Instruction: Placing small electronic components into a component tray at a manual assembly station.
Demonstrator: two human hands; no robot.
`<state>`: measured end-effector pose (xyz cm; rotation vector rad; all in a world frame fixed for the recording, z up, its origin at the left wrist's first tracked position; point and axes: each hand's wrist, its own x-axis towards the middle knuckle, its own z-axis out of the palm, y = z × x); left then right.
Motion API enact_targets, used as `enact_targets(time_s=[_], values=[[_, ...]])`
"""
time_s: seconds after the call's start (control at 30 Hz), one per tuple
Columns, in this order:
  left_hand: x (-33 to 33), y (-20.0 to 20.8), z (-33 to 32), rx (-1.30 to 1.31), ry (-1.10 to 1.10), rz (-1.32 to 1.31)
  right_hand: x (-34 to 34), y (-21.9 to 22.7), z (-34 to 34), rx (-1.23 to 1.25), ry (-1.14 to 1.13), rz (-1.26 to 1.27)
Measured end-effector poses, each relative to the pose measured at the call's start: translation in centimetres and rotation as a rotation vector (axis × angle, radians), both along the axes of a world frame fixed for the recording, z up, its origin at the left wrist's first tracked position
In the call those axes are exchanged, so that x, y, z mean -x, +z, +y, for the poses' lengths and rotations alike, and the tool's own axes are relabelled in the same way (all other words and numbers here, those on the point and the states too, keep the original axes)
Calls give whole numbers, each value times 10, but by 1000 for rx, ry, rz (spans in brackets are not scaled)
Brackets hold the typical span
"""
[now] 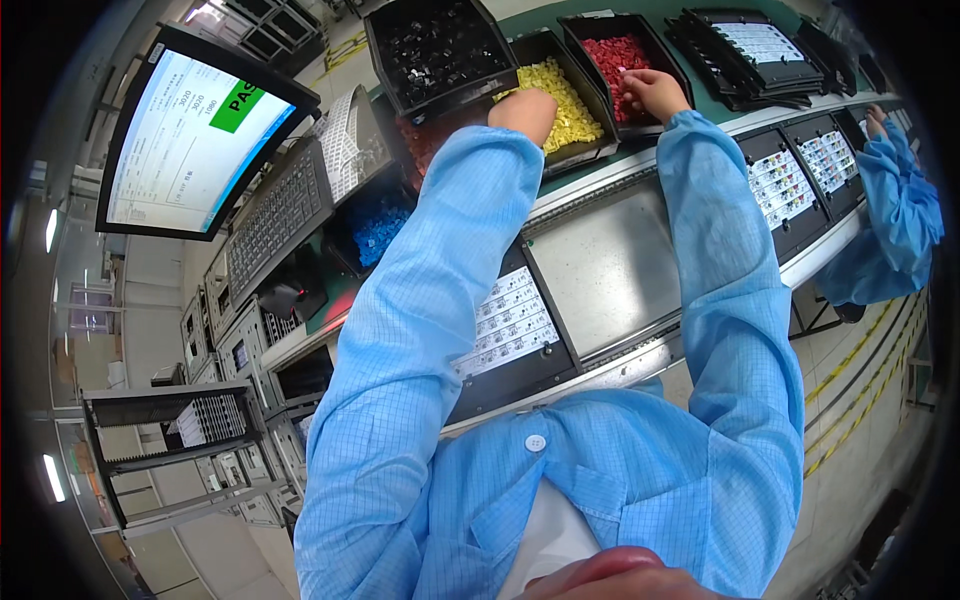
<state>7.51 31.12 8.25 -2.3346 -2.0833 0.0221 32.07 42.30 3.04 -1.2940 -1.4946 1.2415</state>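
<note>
My right hand (pixel 655 95) is over the bin of small red parts (pixel 612 55), with thumb and fingertips pinched together. A tiny pale spot shows at the fingertips, too small to name. My left hand (pixel 527 115) reaches to the left edge of the bin of yellow parts (pixel 572 105). Its fingers are bent down and away from view, so whatever they touch is hidden. Beneath my forearms, a white printed circuit board panel (pixel 510 325) lies in a black carrier (pixel 555 345) on the conveyor line, partly covered by my left sleeve.
A raised bin of black parts (pixel 440 55) and a bin of blue parts (pixel 378 232) stand at left, near a keyboard (pixel 275 225) and monitor (pixel 190 130). Stacked black carriers (pixel 735 75) lie at back right. Filled carriers (pixel 780 185) and a co-worker's blue sleeve (pixel 895 200) are farther right.
</note>
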Motion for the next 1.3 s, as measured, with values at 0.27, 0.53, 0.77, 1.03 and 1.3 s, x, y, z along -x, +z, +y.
enact_targets(time_s=[0.27,0.53,0.77,1.03,1.3], values=[[4,-12,-20,27,4,68,-1,-18,-4,218,-53,203],[56,-20,-148,-55,-221,-1002,40,-17,-96,37,299,466],[163,-78,-313,-219,-53,-819,161,-7,-383,-222,847,-164],[169,-107,-338,-338,-135,-413,177,-41,-436,-488,1000,-350],[187,-102,-345,-179,119,-1047,173,-52,-391,-235,680,-28]])
